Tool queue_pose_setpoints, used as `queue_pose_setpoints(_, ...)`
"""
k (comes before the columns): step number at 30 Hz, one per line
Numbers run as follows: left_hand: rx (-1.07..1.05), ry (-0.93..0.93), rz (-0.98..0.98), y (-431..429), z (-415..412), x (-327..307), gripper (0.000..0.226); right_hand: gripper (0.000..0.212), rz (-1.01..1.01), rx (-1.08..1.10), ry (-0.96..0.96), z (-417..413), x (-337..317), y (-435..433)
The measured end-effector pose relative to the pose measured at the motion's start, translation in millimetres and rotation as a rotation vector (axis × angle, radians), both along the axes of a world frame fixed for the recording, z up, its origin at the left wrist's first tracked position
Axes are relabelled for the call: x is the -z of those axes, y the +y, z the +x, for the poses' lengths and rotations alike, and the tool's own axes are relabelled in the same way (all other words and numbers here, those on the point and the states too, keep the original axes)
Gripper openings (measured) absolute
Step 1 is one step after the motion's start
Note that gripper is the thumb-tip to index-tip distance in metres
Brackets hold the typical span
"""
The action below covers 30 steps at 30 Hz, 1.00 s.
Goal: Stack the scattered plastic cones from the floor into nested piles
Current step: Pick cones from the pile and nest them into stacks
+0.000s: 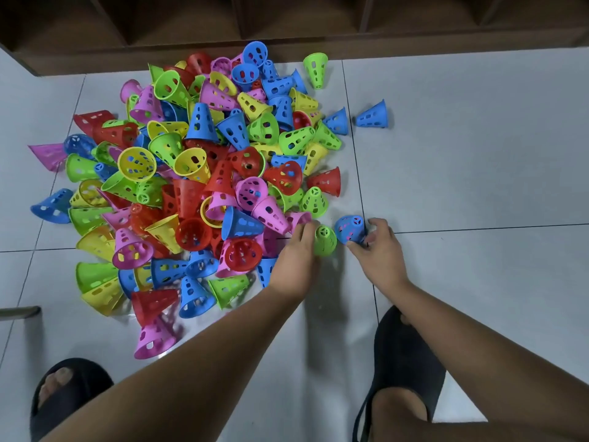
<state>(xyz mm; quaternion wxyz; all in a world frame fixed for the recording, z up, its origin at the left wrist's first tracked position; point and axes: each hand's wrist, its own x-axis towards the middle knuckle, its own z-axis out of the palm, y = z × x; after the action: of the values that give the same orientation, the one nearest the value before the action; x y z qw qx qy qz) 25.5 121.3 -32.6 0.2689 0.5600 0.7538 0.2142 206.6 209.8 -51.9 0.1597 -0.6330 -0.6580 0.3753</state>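
A big heap of perforated plastic cones [197, 173] in blue, green, yellow, red and pink covers the tiled floor at centre left. My left hand [298, 253] grips a green cone [325, 240] at the heap's lower right edge, tip pointing up and away. Just to its right, my right hand [377, 247] holds a blue cone [349, 228] with pink showing through its holes. The two held cones are close but apart. A few loose cones lie outside the heap: a blue one [373, 114] at the right and a green one [315, 70] near the top.
A dark wooden shelf unit [287, 23] runs along the far edge of the floor. My feet in black slippers sit at the bottom left [67, 397] and bottom right [404, 362]. Bare grey tiles [478, 170] stretch to the right of the heap.
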Motion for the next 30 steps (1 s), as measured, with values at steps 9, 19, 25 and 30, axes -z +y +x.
queue_pose_setpoints(9,-0.038,0.086,0.082,-108,-31,-16,0.041,0.022,0.237,-0.363,0.054,-28,-33,-69)
queue_pose_setpoints(19,-0.210,0.422,-0.185,-201,-62,-4,0.053,0.064,0.478,-1.099,-0.217,-81,-29,-89)
queue_pose_setpoints(25,-0.298,0.302,-0.203,-214,-71,17,0.047,0.087,0.512,-1.287,-0.481,-81,-18,-91)
queue_pose_setpoints(30,-0.363,0.139,-0.203,-202,-66,18,0.041,0.080,0.575,-1.250,-0.658,-76,-18,-93)
